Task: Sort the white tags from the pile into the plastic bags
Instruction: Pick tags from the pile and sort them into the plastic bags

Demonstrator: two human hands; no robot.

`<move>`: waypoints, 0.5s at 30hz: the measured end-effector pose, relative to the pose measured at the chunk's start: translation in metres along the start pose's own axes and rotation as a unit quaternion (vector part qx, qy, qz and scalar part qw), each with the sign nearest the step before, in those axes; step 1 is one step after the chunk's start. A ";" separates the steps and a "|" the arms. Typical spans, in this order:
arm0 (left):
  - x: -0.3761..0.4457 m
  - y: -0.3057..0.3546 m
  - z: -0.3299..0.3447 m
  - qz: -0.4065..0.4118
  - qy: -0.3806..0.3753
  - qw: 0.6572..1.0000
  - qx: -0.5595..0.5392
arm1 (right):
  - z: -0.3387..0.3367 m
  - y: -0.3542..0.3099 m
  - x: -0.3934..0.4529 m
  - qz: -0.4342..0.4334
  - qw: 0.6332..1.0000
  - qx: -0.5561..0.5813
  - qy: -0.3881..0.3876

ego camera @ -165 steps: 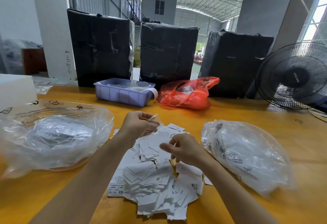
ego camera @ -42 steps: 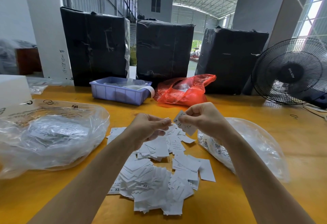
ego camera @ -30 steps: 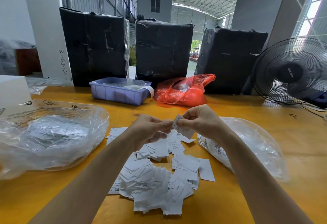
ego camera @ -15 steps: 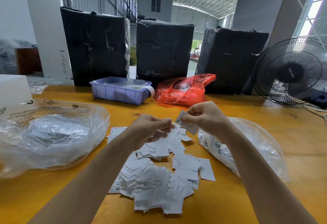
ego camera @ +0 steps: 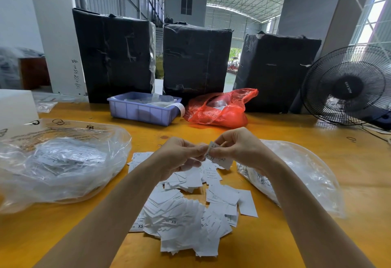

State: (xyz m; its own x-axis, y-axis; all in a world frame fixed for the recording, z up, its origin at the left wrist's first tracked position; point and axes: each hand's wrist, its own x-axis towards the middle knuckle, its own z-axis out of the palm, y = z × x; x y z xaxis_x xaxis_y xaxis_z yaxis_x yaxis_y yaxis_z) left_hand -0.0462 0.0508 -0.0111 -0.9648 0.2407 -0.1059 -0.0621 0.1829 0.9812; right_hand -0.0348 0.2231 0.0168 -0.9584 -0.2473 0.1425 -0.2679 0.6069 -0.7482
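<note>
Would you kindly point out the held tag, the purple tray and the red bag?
held tag (ego camera: pixel 220 158), head view, on its printed face below the fingertips.
purple tray (ego camera: pixel 140 112), head view, on its front wall.
red bag (ego camera: pixel 222 112), head view, on its bulging middle.

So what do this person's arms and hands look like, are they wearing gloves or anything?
No gloves. Both the left hand and the right hand are bare, and both forearms are uncovered as far as the bottom edge of the picture, with no sleeve in view. No rings, watch, bracelet or bands show on either hand or wrist. The fingernails that show look short and unpainted.
</note>
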 end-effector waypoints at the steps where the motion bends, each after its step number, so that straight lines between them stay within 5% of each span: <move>1: 0.000 0.000 0.000 0.002 -0.002 1.000 0.001 | 0.000 0.001 0.000 0.002 1.000 0.005 -0.001; 15: 0.000 0.000 -0.003 0.016 0.000 1.000 0.026 | -0.001 0.004 0.001 0.006 0.997 0.073 0.017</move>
State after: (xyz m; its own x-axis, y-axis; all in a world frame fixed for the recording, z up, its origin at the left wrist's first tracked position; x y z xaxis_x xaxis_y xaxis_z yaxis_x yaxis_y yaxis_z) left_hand -0.0469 0.0485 -0.0103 -0.9662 0.2469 -0.0743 -0.0177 0.2240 0.9744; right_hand -0.0366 0.2257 0.0148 -0.9648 -0.2131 0.1542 -0.2424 0.4924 -0.8359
